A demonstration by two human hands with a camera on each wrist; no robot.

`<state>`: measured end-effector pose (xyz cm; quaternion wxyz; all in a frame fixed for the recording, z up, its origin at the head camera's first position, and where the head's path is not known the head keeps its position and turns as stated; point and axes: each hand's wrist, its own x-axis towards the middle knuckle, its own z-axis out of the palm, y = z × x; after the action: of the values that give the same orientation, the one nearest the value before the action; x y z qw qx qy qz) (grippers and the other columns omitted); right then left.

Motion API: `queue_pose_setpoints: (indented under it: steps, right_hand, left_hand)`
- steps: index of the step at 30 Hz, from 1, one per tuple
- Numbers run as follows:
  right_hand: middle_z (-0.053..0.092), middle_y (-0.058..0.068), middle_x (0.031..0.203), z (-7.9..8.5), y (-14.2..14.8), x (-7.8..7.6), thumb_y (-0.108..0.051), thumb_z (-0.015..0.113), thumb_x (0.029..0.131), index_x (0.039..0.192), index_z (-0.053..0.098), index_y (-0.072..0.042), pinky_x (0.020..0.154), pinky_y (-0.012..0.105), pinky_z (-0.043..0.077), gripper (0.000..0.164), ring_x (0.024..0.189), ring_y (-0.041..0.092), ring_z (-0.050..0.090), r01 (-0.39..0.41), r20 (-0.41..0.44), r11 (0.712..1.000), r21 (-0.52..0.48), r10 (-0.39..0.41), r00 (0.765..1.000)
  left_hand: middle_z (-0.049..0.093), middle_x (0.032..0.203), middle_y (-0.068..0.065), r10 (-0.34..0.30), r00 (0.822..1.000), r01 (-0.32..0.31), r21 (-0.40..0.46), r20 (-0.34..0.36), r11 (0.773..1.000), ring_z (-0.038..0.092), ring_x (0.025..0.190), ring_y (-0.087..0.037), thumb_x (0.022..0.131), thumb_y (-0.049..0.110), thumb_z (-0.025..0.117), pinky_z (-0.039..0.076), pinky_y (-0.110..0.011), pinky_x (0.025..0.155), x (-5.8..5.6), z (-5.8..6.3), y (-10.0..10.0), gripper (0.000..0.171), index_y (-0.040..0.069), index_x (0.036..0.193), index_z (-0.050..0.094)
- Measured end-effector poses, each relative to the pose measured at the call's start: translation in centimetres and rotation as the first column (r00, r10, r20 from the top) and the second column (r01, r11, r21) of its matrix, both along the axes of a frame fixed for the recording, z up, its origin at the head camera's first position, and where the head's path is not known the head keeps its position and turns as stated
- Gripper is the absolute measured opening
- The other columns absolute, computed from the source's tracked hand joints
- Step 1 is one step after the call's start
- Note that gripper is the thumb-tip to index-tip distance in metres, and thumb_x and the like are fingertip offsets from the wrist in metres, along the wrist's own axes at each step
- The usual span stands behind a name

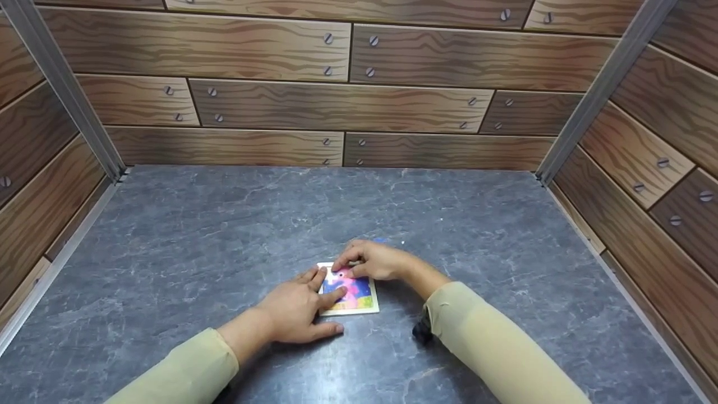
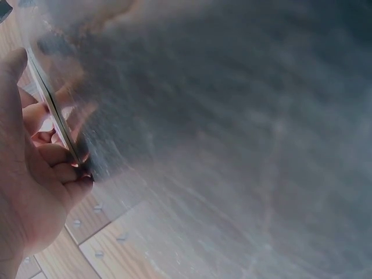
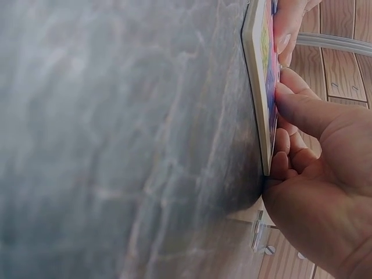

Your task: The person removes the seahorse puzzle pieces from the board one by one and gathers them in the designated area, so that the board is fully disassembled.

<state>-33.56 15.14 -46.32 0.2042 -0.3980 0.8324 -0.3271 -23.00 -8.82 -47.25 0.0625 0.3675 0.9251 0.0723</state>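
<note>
A small square picture puzzle (image 1: 374,307) with a pale frame lies flat on the table, showing a pink figure on blue. My left hand (image 1: 297,306) rests over its left side with spread fingers, the index finger pressing on the picture. From the far right, my right hand (image 1: 377,261) reaches over the board, thumb and index finger pinching a pink puzzle piece (image 1: 341,275) with an eye on it at the upper left. A white patch shows beside that piece. In the right wrist view the thumb (image 3: 302,107) is right at the picture surface.
A small blue piece (image 1: 380,240) lies on the grey marbled table (image 1: 224,224) just behind my right hand. A tiny white speck (image 1: 403,242) is near it. Wood-patterned walls (image 1: 269,104) with metal corner posts close in the back and sides.
</note>
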Motion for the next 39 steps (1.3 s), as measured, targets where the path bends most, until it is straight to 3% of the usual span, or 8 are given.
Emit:
queue_pose_setpoints:
  steps: [28,39]
  right_hand:
    - [0.066,0.008,0.125,-0.37,0.22,-0.1,-0.005,0.073,0.096,0.126,0.078,-0.007,0.109,0.04,0.044,0.03,0.121,0.021,0.056,0.019,-0.005,1.0,-0.005,-0.019,1.0]
    - [0.066,0.009,0.127,-0.43,0.13,-0.03,-0.006,0.072,0.097,0.127,0.078,-0.008,0.112,0.045,0.043,0.031,0.123,0.024,0.056,0.033,0.003,0.999,-0.01,-0.033,0.999]
  left_hand:
    - [0.034,0.16,-0.037,-0.005,1.0,0.005,0.014,-0.018,1.0,0.036,0.15,-0.051,0.102,0.072,0.048,0.04,-0.055,0.119,-0.04,-0.16,0.17,0.076,0.024,0.161,0.049]
    - [0.035,0.16,-0.038,-0.003,1.0,0.004,0.014,-0.018,1.0,0.036,0.15,-0.051,0.102,0.073,0.049,0.039,-0.055,0.119,-0.06,-0.21,0.09,0.077,0.024,0.161,0.05]
